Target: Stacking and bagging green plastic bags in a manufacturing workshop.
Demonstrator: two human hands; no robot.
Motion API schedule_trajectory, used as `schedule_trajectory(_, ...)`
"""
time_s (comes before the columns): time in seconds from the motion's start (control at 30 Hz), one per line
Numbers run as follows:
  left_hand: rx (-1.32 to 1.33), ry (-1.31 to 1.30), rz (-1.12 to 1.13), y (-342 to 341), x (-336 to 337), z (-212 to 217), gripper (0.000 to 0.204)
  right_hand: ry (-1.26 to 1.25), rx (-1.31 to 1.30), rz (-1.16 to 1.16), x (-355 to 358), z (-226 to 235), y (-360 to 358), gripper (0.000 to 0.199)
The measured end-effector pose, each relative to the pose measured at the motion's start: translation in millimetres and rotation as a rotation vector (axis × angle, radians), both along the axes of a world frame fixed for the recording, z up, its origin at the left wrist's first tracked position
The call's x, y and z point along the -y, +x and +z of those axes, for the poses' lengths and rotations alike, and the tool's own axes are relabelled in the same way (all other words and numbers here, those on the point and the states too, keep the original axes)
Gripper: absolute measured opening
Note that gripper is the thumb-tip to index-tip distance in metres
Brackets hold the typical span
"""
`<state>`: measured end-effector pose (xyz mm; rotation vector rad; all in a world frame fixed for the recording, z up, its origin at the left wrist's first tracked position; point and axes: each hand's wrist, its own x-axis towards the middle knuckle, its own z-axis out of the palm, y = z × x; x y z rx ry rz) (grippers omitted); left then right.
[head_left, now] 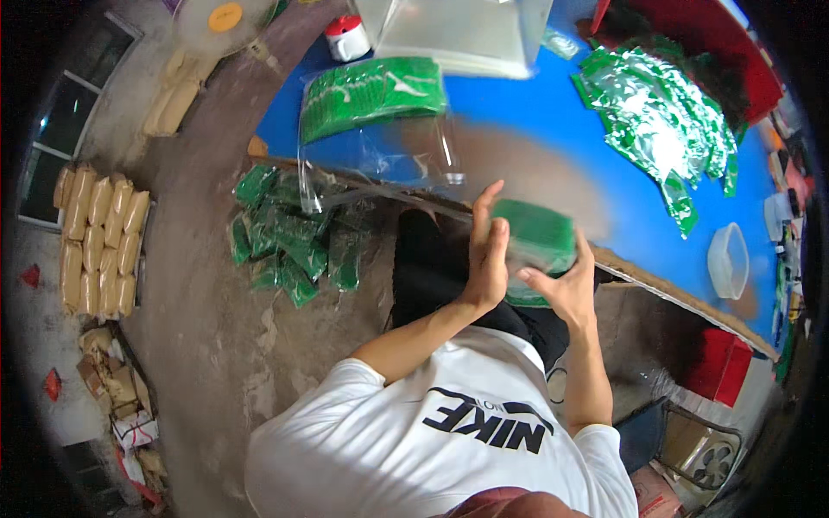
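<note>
In front of my lap, at the table's edge, a blurred stack of green packets stands between my hands. My right hand grips it from the right, with the thumb across its near side. My left hand is at the stack's left side, fingers and thumb stretched out and pointing away from me; it seems to touch the stack. More green shows below the stack, partly hidden by my right hand. Left of them on the table, a clear plastic bag holds a row of green packets.
On the blue table lie a heap of shiny green packets and a clear plastic tub. A red-and-white container stands beside a pale tray. Bagged green bundles lie on the floor, with tan packages farther left.
</note>
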<state>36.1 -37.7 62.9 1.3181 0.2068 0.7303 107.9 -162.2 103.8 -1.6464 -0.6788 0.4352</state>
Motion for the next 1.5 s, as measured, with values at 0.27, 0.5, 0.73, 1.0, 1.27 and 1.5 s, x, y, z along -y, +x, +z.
schedule_trajectory(0.27, -0.180, 0.068, 0.012, -16.7, -3.9, 5.4, 0.067, -0.008, -0.363, 0.006, -3.6, -18.9, -13.4, 0.067)
schedule_trajectory(0.5, -0.244, 0.579, 0.151, -32.8, -77.1, 17.0, 0.060, 0.244, -0.637, -0.068, -3.3, -46.4, -6.4, 0.063)
schedule_trajectory(0.73, -0.521, 1.126, 0.112, -48.6, -262.9, 9.4, 0.019, 0.363, -0.902, -0.052, -9.6, -41.1, -1.6, 0.066)
schedule_trajectory(1.0, -0.508, 1.050, 0.112, -28.4, -261.0, 14.5, 0.015, 0.383, -0.878, -0.033, -4.8, -29.7, -1.7, 0.056)
schedule_trajectory(1.27, -0.562, 0.608, -0.017, 24.1, -163.0, 21.0, 0.021, 0.418, -0.551, -0.237, -32.6, -1.5, 30.1, 0.045)
schedule_trajectory(1.5, -0.510, 0.448, -0.001, 33.9, -138.4, 13.6, 0.020, 0.128, -0.746, 0.057, -36.9, 3.4, 45.3, 0.048)
